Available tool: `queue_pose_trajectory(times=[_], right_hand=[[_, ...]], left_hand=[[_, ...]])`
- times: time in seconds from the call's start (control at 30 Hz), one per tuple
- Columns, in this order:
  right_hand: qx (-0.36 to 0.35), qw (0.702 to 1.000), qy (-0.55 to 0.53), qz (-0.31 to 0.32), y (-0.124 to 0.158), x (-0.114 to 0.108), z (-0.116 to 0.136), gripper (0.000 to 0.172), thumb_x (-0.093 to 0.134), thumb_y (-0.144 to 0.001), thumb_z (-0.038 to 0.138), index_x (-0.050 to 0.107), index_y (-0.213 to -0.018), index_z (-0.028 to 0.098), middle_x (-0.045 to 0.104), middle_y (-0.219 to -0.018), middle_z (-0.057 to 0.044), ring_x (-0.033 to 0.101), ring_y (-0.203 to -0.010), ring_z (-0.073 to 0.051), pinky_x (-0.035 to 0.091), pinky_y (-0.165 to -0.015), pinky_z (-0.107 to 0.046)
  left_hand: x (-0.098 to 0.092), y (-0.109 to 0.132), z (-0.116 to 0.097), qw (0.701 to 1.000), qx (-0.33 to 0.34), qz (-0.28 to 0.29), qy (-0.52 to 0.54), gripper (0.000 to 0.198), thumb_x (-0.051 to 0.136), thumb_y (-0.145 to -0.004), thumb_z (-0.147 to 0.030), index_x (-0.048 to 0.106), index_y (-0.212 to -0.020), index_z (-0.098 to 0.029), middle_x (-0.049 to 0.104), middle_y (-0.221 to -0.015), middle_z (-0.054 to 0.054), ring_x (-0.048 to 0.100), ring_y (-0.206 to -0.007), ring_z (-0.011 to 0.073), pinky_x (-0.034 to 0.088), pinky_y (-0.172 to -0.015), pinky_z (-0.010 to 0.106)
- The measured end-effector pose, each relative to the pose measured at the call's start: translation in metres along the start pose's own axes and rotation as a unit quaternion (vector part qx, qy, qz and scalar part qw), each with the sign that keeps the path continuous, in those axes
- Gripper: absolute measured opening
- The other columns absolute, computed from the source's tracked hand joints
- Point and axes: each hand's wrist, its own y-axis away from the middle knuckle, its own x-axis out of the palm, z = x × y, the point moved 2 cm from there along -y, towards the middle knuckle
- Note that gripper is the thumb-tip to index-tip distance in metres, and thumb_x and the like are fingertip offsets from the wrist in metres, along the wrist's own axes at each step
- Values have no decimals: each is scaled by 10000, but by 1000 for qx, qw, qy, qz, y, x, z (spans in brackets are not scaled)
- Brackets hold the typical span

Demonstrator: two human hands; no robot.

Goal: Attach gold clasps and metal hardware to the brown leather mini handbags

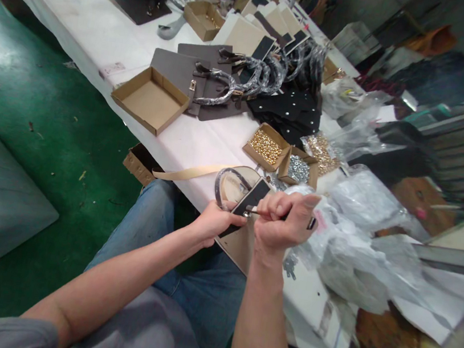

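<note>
My left hand (215, 221) is closed on a beige bag panel (237, 238) with a black tab (251, 198) and a plastic-wrapped curved handle (226, 180), held at the table's near edge over my lap. My right hand (283, 220) is a fist wrapped round a screwdriver (280, 215). Its thin metal tip touches a small fitting on the black tab. A beige strap (186, 173) trails left from the piece.
Small cardboard boxes of gold hardware (266, 146) and silver hardware (299, 169) stand just beyond my hands. An open cardboard box (151, 99), grey panels, stacked finished handles (267, 72) and crumpled plastic bags (362, 227) crowd the white table. Green floor lies to the left.
</note>
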Motion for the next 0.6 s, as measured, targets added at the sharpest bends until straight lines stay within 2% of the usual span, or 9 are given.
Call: queue_pose_trajectory(times=[0.17, 0.3, 0.43, 0.6], right_hand=[[-13, 1000, -11, -15, 3, 0, -1, 683, 671, -1103, 665, 427, -626, 242, 279, -510, 101, 245, -395, -76, 264, -394, -233], [2, 999, -19, -28, 2, -9, 0, 736, 667, -1075, 740, 372, -624, 238, 252, -522, 103, 219, -397, -70, 242, -396, -226], [29, 999, -40, -14, 0, -18, -2, 762, 641, -1070, 779, 337, -626, 239, 220, -511, 109, 170, -395, -70, 221, -390, -227], [46, 997, -60, -6, -9, -22, -6, 752, 694, -1049, 755, 340, -624, 245, 211, -509, 116, 168, -388, -72, 214, -375, -226]], left_hand=[[-1, -1, 3, 1000, 8, 8, 6, 300, 938, -642, -253, 875, -909, -133, 771, -798, 40, 627, -713, 174, 466, -710, 294], [0, -1, 6, 1000, 11, 7, 15, 295, 942, -636, -257, 858, -891, -134, 751, -775, 30, 613, -687, 164, 459, -685, 288], [0, -1, 7, 1000, 3, 6, 12, 269, 930, -645, -251, 847, -875, -138, 745, -762, 27, 609, -664, 159, 446, -651, 279], [0, 0, 4, 1000, 7, 11, -14, 297, 944, -652, -245, 871, -919, -138, 751, -760, 24, 620, -663, 157, 461, -650, 269]])
